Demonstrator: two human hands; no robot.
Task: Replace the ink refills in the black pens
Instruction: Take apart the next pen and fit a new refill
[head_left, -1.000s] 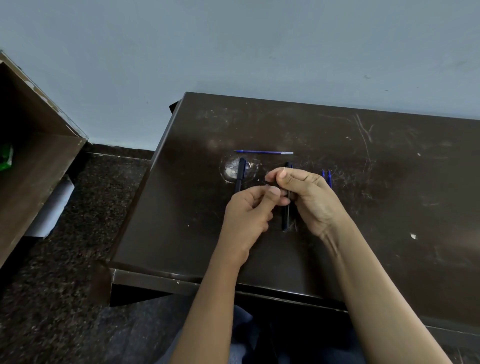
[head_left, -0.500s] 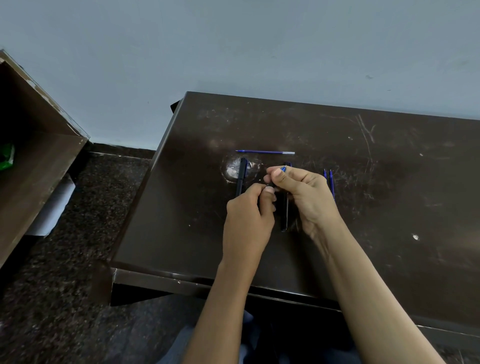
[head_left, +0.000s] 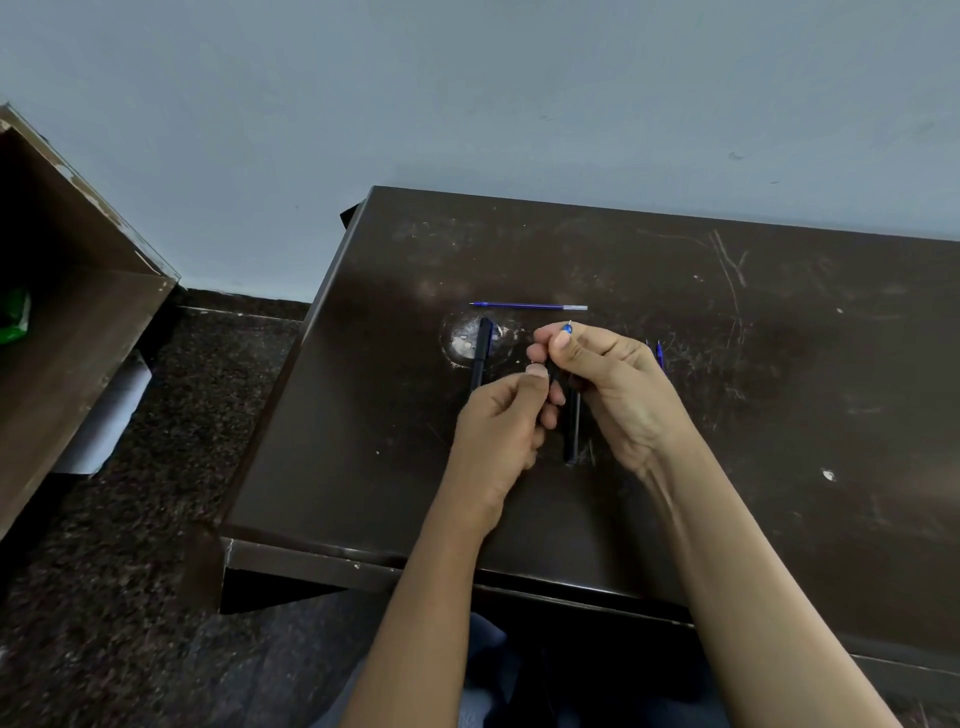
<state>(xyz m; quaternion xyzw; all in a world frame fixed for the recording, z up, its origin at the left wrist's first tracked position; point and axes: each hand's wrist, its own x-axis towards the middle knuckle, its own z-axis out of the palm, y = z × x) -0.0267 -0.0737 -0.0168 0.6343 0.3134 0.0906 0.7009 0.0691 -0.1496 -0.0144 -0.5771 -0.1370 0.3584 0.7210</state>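
Note:
My left hand and my right hand meet over the middle of the dark table. My right thumb and fingers pinch a blue refill, whose tip pokes up above them. My left fingers pinch a small black pen part just below it, mostly hidden. One black pen lies left of the hands. A second black pen lies between my wrists. A loose blue refill lies crosswise beyond the hands. Two more blue refills peek out right of my right hand.
The table's left edge drops to a speckled dark floor. A brown wooden cabinet stands at the left with something green in it. A grey wall rises behind the table.
My right hand has drawn up and away from my left, and the blue refill's tip now shows above its fingers. The pens and refills on the table have not moved.

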